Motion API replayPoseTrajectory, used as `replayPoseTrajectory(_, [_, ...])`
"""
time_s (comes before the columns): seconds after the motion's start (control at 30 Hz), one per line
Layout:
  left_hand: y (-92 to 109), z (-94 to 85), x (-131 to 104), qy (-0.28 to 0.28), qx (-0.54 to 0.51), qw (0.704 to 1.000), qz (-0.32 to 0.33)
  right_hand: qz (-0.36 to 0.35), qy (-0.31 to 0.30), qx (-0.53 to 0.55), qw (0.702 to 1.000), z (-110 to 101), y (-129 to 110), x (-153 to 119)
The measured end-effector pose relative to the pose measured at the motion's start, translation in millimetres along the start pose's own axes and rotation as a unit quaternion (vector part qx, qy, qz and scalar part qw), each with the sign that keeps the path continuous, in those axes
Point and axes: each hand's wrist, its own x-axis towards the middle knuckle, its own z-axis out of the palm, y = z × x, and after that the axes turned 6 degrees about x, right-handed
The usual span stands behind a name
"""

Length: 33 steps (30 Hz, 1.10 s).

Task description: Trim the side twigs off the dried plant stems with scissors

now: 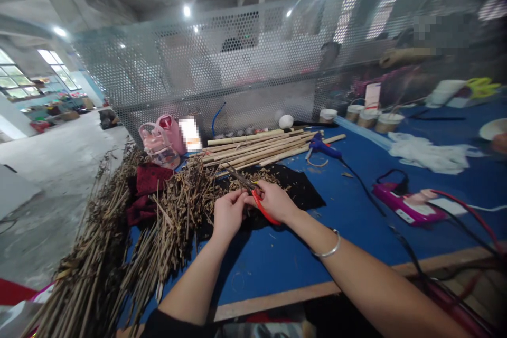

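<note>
My right hand (275,202) is wrapped round a pair of scissors (262,208) with red handles, its dark blades pointing up and to the left. Close beside it, my left hand (228,215) is closed in a pinch; whatever lies between its fingertips is too small to make out. Both hands are over a black cloth (307,190) scattered with dry plant bits (273,173). Left of my left hand lies a heap of dried stalks (174,227), with a dark red cloth (152,179) beside it.
Pale sticks (253,150) lie behind the cloth, near a blue glue gun (325,147). A purple power strip (407,203) with cables sits on the right. Paper cups (390,121), a white plastic bag (431,153) and a pink bag (170,132) stand farther back before a perforated metal screen (190,74).
</note>
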Motion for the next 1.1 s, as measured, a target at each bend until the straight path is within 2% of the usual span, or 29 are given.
replayPoseTrajectory(0.27, [2,2.5,0,-0.007,-0.023,1.000,-0.018,-0.006,-0.014,-0.019,1.000,-3,1,3])
replayPoseTrajectory(0.47, [0,2.3,1,-0.017,-0.016,1.000,-0.008,-0.043,-0.033,-0.013,0.998,-7,1,1])
replayPoseTrajectory(0.6, [-2,2.7,1,-0.037,-0.018,0.999,0.004,-0.076,-0.015,-0.006,0.997,-6,-1,1])
replayPoseTrajectory(0.8, [4,3.8,0,-0.067,-0.053,0.996,-0.004,-0.047,-0.035,0.051,0.997,-1,0,0])
replayPoseTrajectory(0.93, [7,2.7,-2,-0.060,-0.046,0.997,0.001,-0.021,-0.045,0.062,0.997,1,2,0])
replayPoseTrajectory(1.1, [4,1.9,-2,-0.048,-0.040,0.998,0.008,-0.026,-0.023,0.051,0.998,3,7,3])
